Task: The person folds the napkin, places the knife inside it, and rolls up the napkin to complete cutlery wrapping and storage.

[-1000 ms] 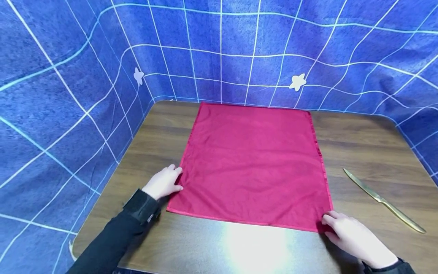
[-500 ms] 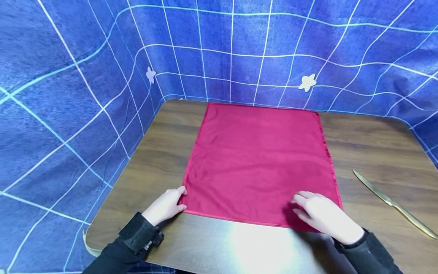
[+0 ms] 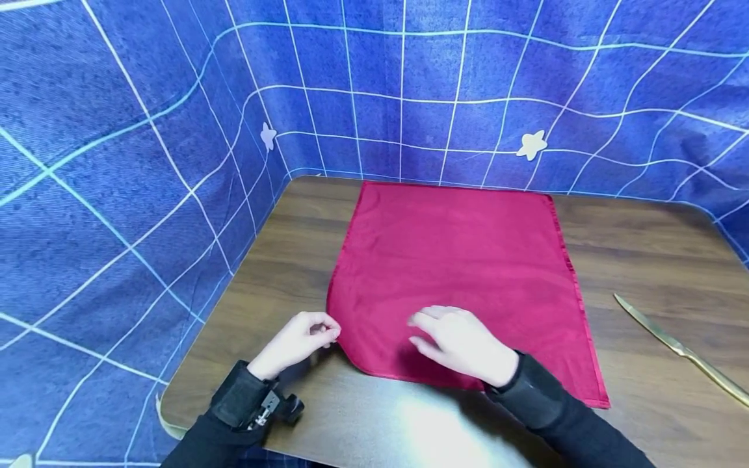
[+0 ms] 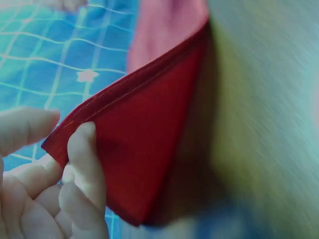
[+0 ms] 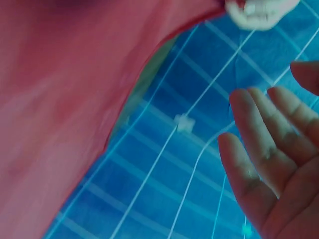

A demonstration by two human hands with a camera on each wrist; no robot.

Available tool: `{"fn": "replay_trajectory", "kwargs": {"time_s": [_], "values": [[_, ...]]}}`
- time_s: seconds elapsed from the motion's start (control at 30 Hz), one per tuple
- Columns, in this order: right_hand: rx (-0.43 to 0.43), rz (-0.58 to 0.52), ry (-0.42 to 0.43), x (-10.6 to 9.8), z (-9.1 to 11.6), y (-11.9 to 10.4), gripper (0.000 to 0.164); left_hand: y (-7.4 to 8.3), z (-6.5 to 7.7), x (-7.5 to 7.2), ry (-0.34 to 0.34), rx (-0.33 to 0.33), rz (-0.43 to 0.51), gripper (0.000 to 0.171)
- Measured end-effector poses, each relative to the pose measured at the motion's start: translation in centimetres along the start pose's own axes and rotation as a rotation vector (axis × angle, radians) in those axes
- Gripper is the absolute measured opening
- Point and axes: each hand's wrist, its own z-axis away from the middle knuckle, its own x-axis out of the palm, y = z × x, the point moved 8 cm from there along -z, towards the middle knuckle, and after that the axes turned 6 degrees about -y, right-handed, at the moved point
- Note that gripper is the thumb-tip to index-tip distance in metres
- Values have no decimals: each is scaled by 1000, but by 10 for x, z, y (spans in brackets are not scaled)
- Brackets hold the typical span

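Observation:
A red square cloth [image 3: 450,260] with a stitched hem lies spread on the wooden table. At its near left corner my left hand [image 3: 300,341] pinches the edge between thumb and fingers. The left wrist view has this hemmed cloth corner [image 4: 142,124] raised in the fingers of the left hand [image 4: 45,199], with its underside hanging down. My right hand [image 3: 465,341] hovers over the near part of the cloth, holding nothing. Its fingers are spread and slightly bent in the right wrist view, where the right hand [image 5: 279,174] appears apart from the cloth.
A gold-coloured table knife [image 3: 673,344] lies to the right of the cloth. Blue fabric [image 3: 433,71] with white grid lines and star shapes surrounds the wooden table [image 3: 275,260] at the back and left.
My left hand slid along the left edge to the near corner and lifted it, bending the cloth there. My right hand left the near right corner and moved leftward over the cloth.

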Motion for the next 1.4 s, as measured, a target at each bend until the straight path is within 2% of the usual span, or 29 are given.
{"fn": "replay_trajectory", "kwargs": {"time_s": [0.17,0.3,0.43,0.57,0.77,0.9,1.03,1.27,1.33,1.4], "values": [[49,-88,-29,24,-40,-10,27,13,-6,-3,34,0,86,18],[92,-152,-47,40,-57,-14,31,16,-9,0,25,-22,116,19],[116,-173,-35,51,-64,-17,30,16,-11,4,-3,-23,183,22],[102,-184,9,55,-66,-19,24,16,-12,7,-17,-17,239,26],[95,-211,88,55,-67,-14,16,17,-12,9,-31,-2,251,32],[102,-224,109,53,-67,-12,13,17,-15,8,-29,13,195,29],[109,-236,108,51,-67,-13,10,21,-20,4,-23,49,101,23],[94,-241,98,48,-67,-19,10,43,-20,-13,-33,119,-93,16],[90,-240,99,46,-66,-21,11,36,-23,-17,-37,126,-146,16],[85,-239,96,44,-66,-24,11,21,-29,-22,-37,126,-202,16]]}}
